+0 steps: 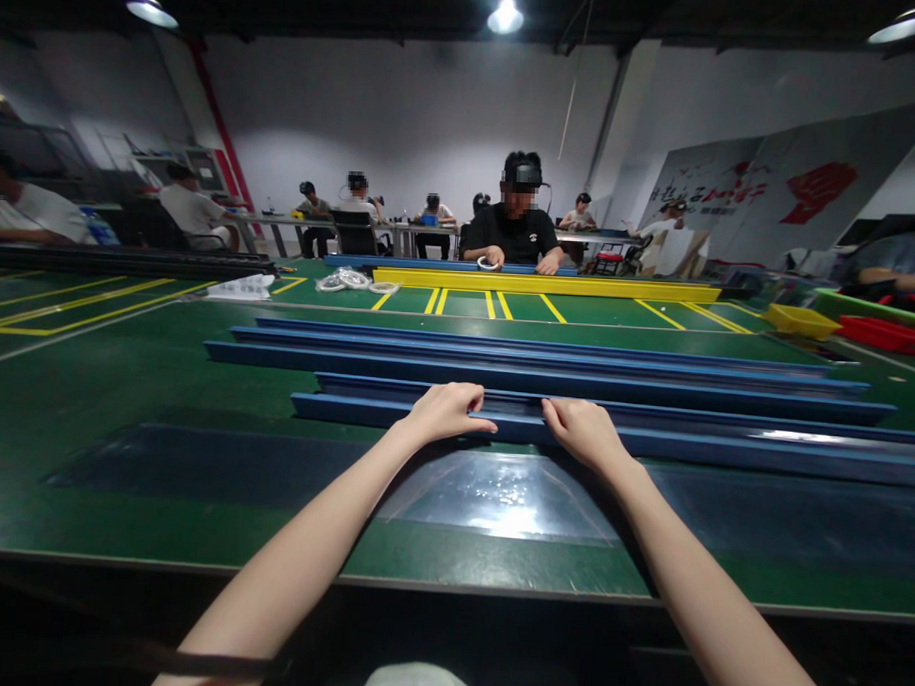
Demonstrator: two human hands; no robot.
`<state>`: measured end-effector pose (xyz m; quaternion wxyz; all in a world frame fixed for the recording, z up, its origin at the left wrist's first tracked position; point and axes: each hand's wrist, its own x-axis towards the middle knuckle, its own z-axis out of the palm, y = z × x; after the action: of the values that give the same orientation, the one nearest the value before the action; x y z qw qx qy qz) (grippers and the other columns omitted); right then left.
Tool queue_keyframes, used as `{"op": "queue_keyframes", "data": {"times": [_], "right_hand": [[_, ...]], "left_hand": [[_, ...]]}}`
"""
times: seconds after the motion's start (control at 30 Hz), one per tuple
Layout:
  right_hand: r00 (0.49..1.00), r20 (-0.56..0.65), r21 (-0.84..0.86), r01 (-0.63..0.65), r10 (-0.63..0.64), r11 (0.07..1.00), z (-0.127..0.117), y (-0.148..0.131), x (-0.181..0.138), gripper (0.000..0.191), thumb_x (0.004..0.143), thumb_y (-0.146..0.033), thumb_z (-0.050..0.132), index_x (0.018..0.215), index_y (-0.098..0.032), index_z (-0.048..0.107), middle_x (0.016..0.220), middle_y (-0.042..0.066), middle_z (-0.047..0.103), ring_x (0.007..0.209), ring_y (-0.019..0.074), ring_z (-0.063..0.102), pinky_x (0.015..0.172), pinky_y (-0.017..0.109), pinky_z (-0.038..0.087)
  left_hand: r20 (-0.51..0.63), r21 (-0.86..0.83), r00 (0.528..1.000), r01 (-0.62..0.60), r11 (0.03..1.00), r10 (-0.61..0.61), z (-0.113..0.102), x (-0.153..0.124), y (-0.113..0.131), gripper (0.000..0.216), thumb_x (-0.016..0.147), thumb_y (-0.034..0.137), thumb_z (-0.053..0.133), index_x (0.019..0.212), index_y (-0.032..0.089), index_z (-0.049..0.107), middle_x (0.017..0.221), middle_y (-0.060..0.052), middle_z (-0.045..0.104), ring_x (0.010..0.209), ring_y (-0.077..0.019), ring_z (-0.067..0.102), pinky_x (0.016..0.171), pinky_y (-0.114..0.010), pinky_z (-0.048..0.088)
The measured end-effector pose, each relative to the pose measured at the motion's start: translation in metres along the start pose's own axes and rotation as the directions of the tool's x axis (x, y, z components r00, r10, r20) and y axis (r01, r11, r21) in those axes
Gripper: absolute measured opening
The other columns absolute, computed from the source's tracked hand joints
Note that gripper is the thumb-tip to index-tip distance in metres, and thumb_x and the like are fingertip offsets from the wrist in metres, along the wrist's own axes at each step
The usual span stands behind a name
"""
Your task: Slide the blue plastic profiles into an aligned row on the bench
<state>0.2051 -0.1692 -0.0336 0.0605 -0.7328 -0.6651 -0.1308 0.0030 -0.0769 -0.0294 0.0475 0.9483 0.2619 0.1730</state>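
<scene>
A long blue channel-shaped profile (365,412) lies lengthwise across the green table in front of me. My left hand (447,413) grips its near wall, fingers curled over the top edge and thumb along the front face. A short way to the right, my right hand (584,429) is closed over the same wall; its fingertips are partly hidden. Between my arms and the profile, a clear plastic strip (489,489) lies flat, reflecting the lamp. Behind the held profile rest more blue profiles (427,363), parallel to it.
Across the table (163,373), a person in black (517,230) holds a white ring-shaped roll behind a yellow profile (550,285). Bagged white coils (347,279) lie nearby. Yellow (801,322) and red trays (885,335) stand at right. Several people sit farther back.
</scene>
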Motion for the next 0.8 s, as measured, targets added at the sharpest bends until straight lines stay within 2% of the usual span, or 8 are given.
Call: {"op": "queue_keyframes", "data": {"times": [0.2,0.43,0.8], "right_hand": [[1.000,-0.003,-0.008,0.014,-0.014,1.000,-0.0010,-0.0005,-0.0005,0.046,0.088,-0.036,0.020,0.075,-0.020,0.062,0.078,0.006,0.067,0.070,0.0156,0.060,0.055,0.023,0.029],[1.000,0.002,0.006,0.010,-0.010,1.000,-0.0027,-0.0010,-0.0008,0.046,0.088,-0.036,0.021,0.075,-0.019,0.062,0.079,0.006,0.067,0.071,0.0148,0.060,0.055,0.023,0.029],[1.000,0.001,0.002,0.018,-0.018,1.000,-0.0026,-0.0007,-0.0011,0.046,0.088,-0.036,0.020,0.074,-0.020,0.061,0.078,0.005,0.067,0.069,0.0154,0.060,0.054,0.024,0.027]], "left_hand": [[0.021,0.049,1.000,-0.011,0.999,0.010,-0.0004,-0.0007,0.0013,0.036,0.073,0.055,0.049,0.072,0.019,0.051,0.072,0.002,0.058,0.066,-0.0124,0.053,0.052,-0.020,0.030],[-0.021,-0.020,0.997,-0.069,0.997,0.068,0.0003,-0.0018,0.0002,0.035,0.073,0.051,0.051,0.092,0.022,0.053,0.093,0.001,0.059,0.085,-0.0133,0.054,0.067,-0.020,0.039],[0.006,0.089,0.987,-0.162,0.983,0.163,0.0054,-0.0016,-0.0037,0.035,0.080,0.051,0.041,0.093,0.022,0.056,0.092,0.000,0.062,0.088,-0.0142,0.056,0.069,-0.021,0.038]]}}
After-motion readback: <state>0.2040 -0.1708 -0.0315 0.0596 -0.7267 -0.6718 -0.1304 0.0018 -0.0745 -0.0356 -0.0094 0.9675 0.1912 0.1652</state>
